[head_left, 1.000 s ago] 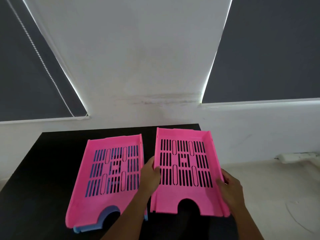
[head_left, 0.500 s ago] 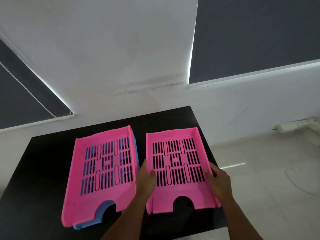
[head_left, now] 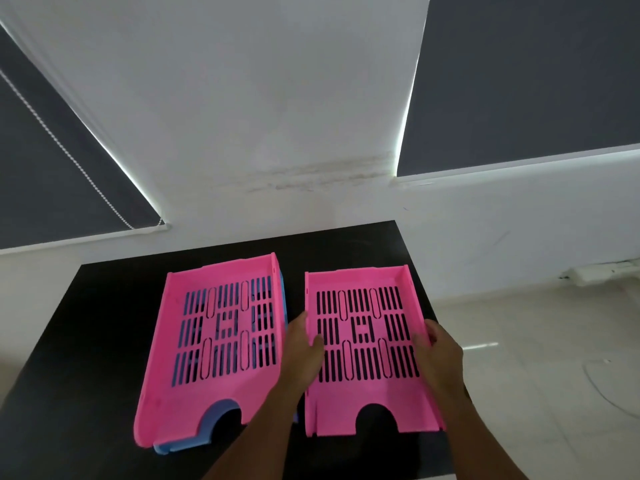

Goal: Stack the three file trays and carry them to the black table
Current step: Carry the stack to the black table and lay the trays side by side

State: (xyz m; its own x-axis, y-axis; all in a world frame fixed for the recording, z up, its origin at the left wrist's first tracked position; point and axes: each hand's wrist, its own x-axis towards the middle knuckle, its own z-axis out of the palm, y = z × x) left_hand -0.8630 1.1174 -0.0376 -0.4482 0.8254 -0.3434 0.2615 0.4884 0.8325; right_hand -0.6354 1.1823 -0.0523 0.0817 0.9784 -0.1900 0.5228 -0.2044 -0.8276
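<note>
Two pink file trays lie side by side on the black table. The left pink tray rests on a blue tray, whose edge shows beneath its front and right side. The right pink tray sits flat on the table near its right edge. My left hand grips that tray's left wall, thumb inside. On the tray's right wall sits my right hand, fingers curled over the rim.
A white wall with two dark grey roller blinds stands behind the table. A bead chain hangs along the left blind. Pale floor lies to the right, with a white power strip by the wall.
The view has shifted and come slightly closer. Both hands keep hold of the right pink tray's sides; the tray stays on the table beside the left stack.
</note>
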